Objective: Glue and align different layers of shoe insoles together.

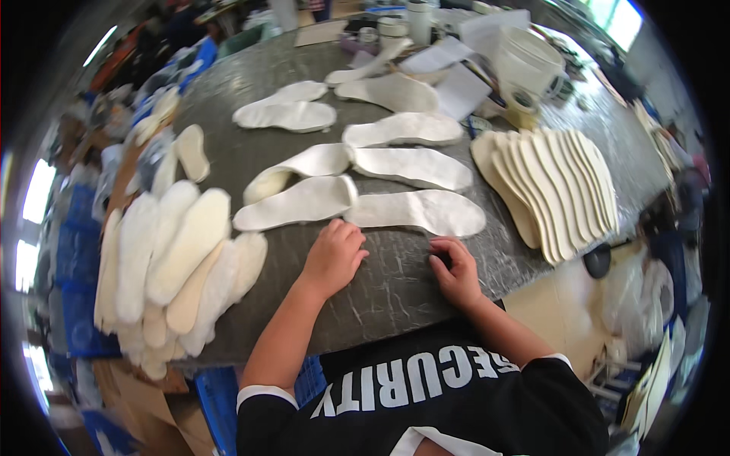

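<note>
Pale insoles lie in pairs and rows across the dark table. My left hand (334,257) rests palm down, its fingertips at the near edge of a white insole (296,204), where its end meets another white insole (417,213). My right hand (456,272) is beside the near edge of that second insole, fingers bent, with a gap between thumb and fingers and nothing seen in it. Further off lie more white insoles, among them a middle one (412,167) and one above it (403,129). A curled insole (304,163) is at the left of these.
A heap of fleecy insoles (188,247) covers the table's left edge. On the right stands a fanned row of cream insoles (555,190). Behind it are a translucent bucket (525,64), papers (464,91), a yellowish pot (522,114) and bottles (419,23). Blue crates (84,296) stand at the left.
</note>
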A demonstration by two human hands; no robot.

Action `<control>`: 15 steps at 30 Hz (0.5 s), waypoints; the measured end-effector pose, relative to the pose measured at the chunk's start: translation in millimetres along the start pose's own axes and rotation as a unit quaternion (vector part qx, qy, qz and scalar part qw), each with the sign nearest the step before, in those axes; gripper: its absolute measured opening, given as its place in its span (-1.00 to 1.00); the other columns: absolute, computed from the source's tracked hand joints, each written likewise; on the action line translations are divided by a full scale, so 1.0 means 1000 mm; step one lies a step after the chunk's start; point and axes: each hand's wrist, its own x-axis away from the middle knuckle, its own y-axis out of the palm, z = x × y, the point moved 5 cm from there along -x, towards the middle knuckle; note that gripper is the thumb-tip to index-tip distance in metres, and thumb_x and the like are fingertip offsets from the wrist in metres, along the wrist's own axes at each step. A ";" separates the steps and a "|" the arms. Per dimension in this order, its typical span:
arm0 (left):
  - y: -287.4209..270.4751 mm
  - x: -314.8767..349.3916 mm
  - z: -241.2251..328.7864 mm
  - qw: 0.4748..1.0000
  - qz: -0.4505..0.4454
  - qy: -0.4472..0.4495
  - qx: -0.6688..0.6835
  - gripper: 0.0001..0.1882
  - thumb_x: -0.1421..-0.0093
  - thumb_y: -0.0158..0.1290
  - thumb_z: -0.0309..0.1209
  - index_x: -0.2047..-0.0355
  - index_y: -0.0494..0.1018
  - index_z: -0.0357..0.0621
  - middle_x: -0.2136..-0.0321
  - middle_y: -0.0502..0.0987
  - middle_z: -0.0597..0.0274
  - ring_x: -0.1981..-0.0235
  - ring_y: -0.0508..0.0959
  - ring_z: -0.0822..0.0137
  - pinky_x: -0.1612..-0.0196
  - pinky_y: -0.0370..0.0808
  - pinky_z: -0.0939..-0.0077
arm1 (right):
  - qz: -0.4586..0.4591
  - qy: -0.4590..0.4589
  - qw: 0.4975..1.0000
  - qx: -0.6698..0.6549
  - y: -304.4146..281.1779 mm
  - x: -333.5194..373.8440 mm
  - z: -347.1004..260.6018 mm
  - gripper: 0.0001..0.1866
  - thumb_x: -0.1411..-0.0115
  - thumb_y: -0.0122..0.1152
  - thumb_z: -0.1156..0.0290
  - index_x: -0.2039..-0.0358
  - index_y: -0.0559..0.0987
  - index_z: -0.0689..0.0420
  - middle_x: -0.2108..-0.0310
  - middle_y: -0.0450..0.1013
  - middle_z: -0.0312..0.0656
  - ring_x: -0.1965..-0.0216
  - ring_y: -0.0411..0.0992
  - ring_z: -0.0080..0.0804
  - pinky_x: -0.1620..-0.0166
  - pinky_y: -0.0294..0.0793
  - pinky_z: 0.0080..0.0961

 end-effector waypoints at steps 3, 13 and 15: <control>0.025 -0.035 0.001 0.993 0.032 0.078 -0.079 -0.82 0.02 0.13 -0.49 0.36 0.47 -0.22 0.26 0.49 0.11 0.14 0.45 0.08 0.06 0.40 0.26 | 0.056 0.008 0.998 -0.016 -0.004 0.002 0.001 -0.77 -0.08 0.21 0.60 0.20 0.52 0.23 0.14 0.45 -0.12 0.19 0.49 -0.31 0.08 0.48 -0.46; 0.013 -0.003 0.061 0.983 -0.081 0.138 -0.092 -0.79 -0.03 0.01 -0.51 0.28 0.47 -0.23 0.36 0.40 0.09 0.33 0.45 0.09 0.30 0.43 0.26 | 0.210 0.077 0.974 0.045 -0.052 0.032 0.009 -0.64 -0.10 0.18 0.61 0.05 0.42 0.18 -0.01 0.28 -0.14 0.08 0.33 -0.39 0.02 0.38 -0.48; 0.005 0.023 0.070 0.984 -0.099 0.127 -0.081 -0.78 -0.04 0.01 -0.50 0.26 0.47 -0.24 0.34 0.39 0.08 0.31 0.44 0.08 0.31 0.43 0.26 | 0.181 0.076 0.975 0.100 -0.057 0.034 0.003 -0.60 -0.04 0.25 0.56 0.07 0.45 0.16 0.00 0.29 -0.07 0.05 0.34 -0.23 0.01 0.37 -0.38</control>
